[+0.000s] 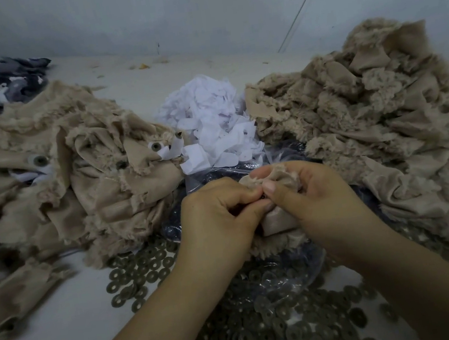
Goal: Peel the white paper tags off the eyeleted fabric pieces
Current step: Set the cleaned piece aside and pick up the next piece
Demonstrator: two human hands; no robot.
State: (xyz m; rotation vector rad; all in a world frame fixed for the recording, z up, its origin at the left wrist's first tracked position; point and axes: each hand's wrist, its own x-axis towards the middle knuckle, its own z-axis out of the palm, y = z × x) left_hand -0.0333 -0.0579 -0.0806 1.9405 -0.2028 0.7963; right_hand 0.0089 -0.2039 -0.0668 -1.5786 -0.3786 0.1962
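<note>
Washers [270,326], dull metal rings, lie scattered nearest me across the bench [51,326], some under a clear plastic bag [290,270]

Going from the left: a heap of tan fabric pieces [67,176] still carrying eyelets and curled white paper tags [168,150], which I judge to be the untreated stock. Next, my left hand [218,214], its fingers [246,194] curled and pinching at the spot where both thumbs meet. Whether they have hold of a tag edge or only cloth I cannot tell, as no white shows between the hands. Behind the hands sits the mound of peeled tags [210,122]. My right hand [311,194] grips the bunched fabric piece [280,217], fingers wrapped round it, thumb pressing near a small dark eyelet by the pinch. On the far right is a second tan heap [370,119] with no tags visible, probably the finished pile.

I judge the step in hand to be starting a peel on this one piece. The next move calls for a fingernail under the tag edge and a steady pull away from the eyelet, with the right hand anchoring the cloth.

The piece is crumpled, held above the bag between the two heaps. Its long axis seems to run near to far, fuzzy edge toward me, though the bunching leaves that uncertain
</note>
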